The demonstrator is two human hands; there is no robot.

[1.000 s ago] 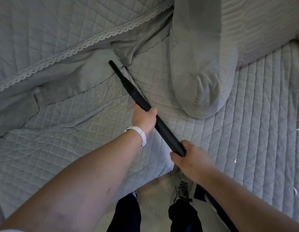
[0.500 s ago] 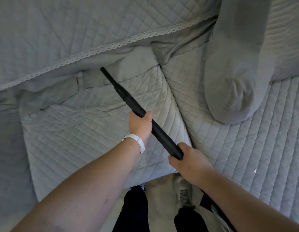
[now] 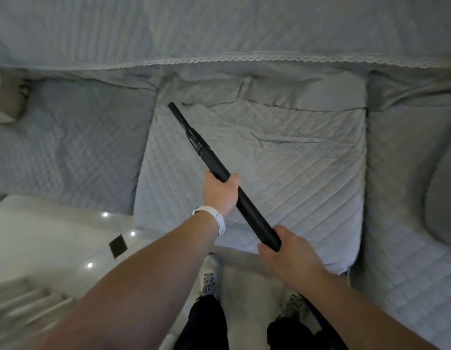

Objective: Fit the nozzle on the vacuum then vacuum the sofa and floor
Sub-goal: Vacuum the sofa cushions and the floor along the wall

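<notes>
fingers [image 3: 211, 178] of the left hand [image 3: 220, 195] are curled together round the black wand [image 3: 247, 205] from beneath, thumb on its right side, gripping it about halfway along; a white wristband [image 3: 219, 219] sits on that wrist. the right hand [image 3: 289, 257] grips the wand's near end, its fingers wrapped close together round the tube and the thumb lying along the top. the wand slants from the right hand up and to the left over the middle seat cushion [image 3: 308, 173] of the sofa [image 3: 219, 34]. the narrow nozzle [image 3: 185, 128] is fitted on the wand's far end, its tip near the cushion's back left corner, just short of the crease where seat meets backrest; whether the tip touches the fabric cannot be told. the sofa wears a grey quilted cover with a lace trim [image 3: 244, 59] along the backrest's lower edge. a 2nd seat cushion [image 3: 67, 147] lies to the left and a 3rd [image 3: 396, 223] to the right, with a rounded grey pillow [image 3: 444, 198] on it. below the middle cushion's front edge are 2 grey shoes [image 3: 209, 279] and dark trouser legs [image 3: 206, 324] on the pale glossy floor [image 3: 42, 236], which has a small black square [image 3: 118, 246] set in it
</notes>
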